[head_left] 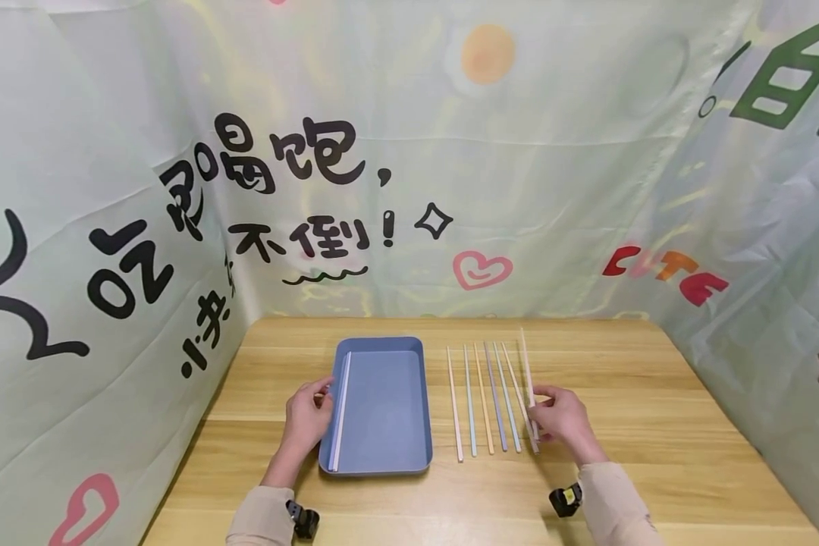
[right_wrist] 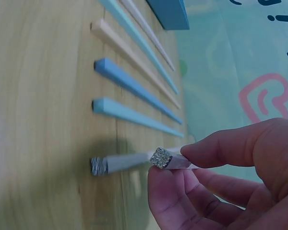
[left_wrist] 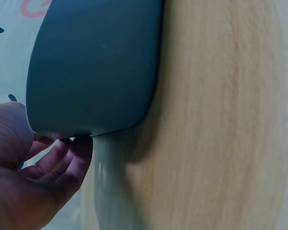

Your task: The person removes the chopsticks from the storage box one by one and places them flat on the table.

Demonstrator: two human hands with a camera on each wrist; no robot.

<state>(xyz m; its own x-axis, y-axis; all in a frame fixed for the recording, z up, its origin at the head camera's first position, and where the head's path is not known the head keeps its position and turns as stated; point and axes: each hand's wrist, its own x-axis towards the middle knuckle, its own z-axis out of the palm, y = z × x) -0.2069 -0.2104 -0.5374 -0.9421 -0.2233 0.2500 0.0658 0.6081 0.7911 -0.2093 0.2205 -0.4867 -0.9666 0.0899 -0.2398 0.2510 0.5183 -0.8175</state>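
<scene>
A blue rectangular tray [head_left: 385, 409] lies left of the middle of the table. Its left rim is held by my left hand [head_left: 307, 421], whose fingertips meet the edge in the left wrist view. Inside, along that same side, lie pale chopsticks [head_left: 342, 413]. My right hand [head_left: 563, 417] pinches a pale pink chopstick [right_wrist: 175, 161] between thumb and fingers close to its thick end, its thin end pointing away. Just beneath it, a similar pale chopstick [right_wrist: 125, 163] rests on the wood.
Between tray and right hand, several chopsticks lie roughly parallel, among them a pink one [head_left: 454, 409], a yellow one [head_left: 484, 402] and a blue one [head_left: 497, 402]. Printed cloth [head_left: 553, 189] walls in the wooden table [head_left: 280, 341] at the back and both sides.
</scene>
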